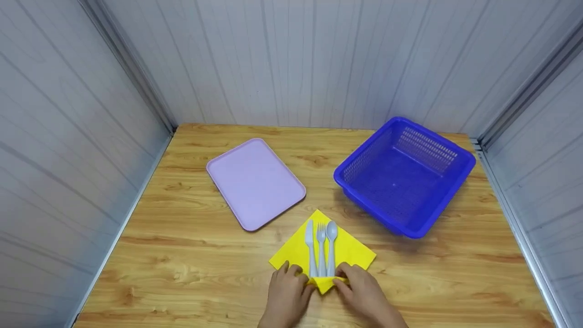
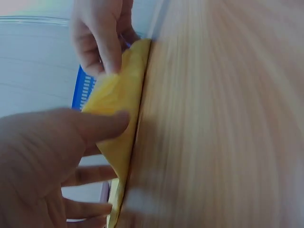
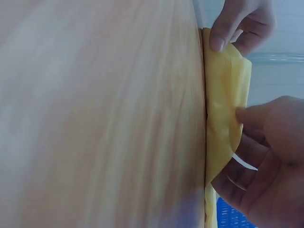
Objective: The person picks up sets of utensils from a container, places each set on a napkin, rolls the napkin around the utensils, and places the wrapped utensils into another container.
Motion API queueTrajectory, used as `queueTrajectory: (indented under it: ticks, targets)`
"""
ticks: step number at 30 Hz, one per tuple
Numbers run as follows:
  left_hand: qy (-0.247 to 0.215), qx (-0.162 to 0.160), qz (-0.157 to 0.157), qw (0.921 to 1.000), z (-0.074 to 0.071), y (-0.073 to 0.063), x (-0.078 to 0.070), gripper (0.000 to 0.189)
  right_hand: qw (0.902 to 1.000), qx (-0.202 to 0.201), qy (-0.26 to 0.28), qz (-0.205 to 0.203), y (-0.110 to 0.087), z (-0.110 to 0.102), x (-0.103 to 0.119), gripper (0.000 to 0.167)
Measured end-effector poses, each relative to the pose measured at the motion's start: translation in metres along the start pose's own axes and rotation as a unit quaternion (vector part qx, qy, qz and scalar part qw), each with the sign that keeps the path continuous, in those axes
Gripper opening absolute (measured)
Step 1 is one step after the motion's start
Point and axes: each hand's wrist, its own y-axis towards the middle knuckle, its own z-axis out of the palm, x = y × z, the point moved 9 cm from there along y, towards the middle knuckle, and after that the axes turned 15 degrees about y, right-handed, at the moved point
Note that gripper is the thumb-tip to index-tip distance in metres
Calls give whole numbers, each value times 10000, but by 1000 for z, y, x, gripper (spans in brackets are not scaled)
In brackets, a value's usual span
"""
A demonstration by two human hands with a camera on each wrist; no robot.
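Napkin point(image 1: 296, 250), bright yellow, laps over the handle ends of knife point(image 1: 309, 237), fork point(image 1: 321, 237) and spoon point(image 1: 331, 231), and left grip point(image 1: 287, 289) and right grip point(image 1: 363, 290) both pinch its near fold

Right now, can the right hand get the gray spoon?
Probably yes: the right hand is beside the gray spoon, and nothing covers its bowl. It would likely first release the yellow napkin, whose folded corner hides the handle's end.

head view: even, soft light, fairly sharp; faint shadow under blue basket point(image 1: 401, 177). wrist views: hazier, bench point(image 3: 95, 118) grain smeared, pale sheen lying on it.
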Motion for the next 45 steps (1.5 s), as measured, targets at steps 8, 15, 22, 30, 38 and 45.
queueTrajectory:
  ticks: [8,15,22,30,38,45]
  targets:
    - [-124,-277,-456,9985,-2,5,5,17,9991,-313,297,-20,6,-6,-7,14]
    - [-604,-349,-925,9933,-2,3,12,18,9968,-722,198,270,23,-8,-14,18]
    - [-207,-904,-120,9956,-17,-5,-28,26,9951,-909,-231,309,25,-9,-12,20]
    - [587,1056,529,9913,26,-5,-65,63,9942,-869,-304,551,26,-4,-15,12]
    - [1269,513,664,9884,25,-1,-69,66,9945,-887,-269,490,30,-8,-13,11]
    - [1080,569,616,9906,26,0,-69,62,9779,-1754,-1062,406,20,-35,-12,21]
